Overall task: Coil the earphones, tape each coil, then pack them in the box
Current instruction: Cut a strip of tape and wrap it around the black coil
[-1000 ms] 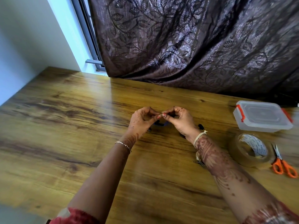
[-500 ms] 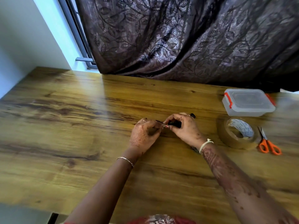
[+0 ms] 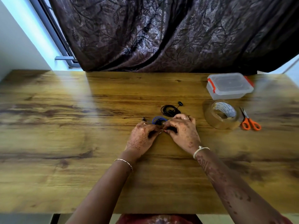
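Head view, surface (image 3: pixel 72 135): wooden; carries all task items, grouped right of centre so each is within reach of the hands.
Left hand (image 3: pixel 142 135): fingers curled, pinching the left end of a dark bundle (image 3: pixel 171 128) at the point where both hands meet.
Right hand (image 3: pixel 183 131): fingers curled over the same dark bundle, holding it low over the surface, probably so the loops cannot spring apart.
Dark bundle: judged to be an earphone coil being secured (whether tape is already on it is too small to tell).
Blue coil (image 3: pixel 157 120): lies on the surface just beyond the fingertips, wound and set aside.
Black coil (image 3: pixel 169 109): lies behind the blue coil, one earbud trailing out to the right; also set aside, not yet boxed.
Tape roll (image 3: pixel 221 114): lies flat to the right of the right hand, near for the next strip.
Scissors (image 3: pixel 250 122): just right of the tape roll, so cutting follows pulling.
Box (image 3: pixel 229 86): behind the tape roll, lid on; packing is judged the last step.
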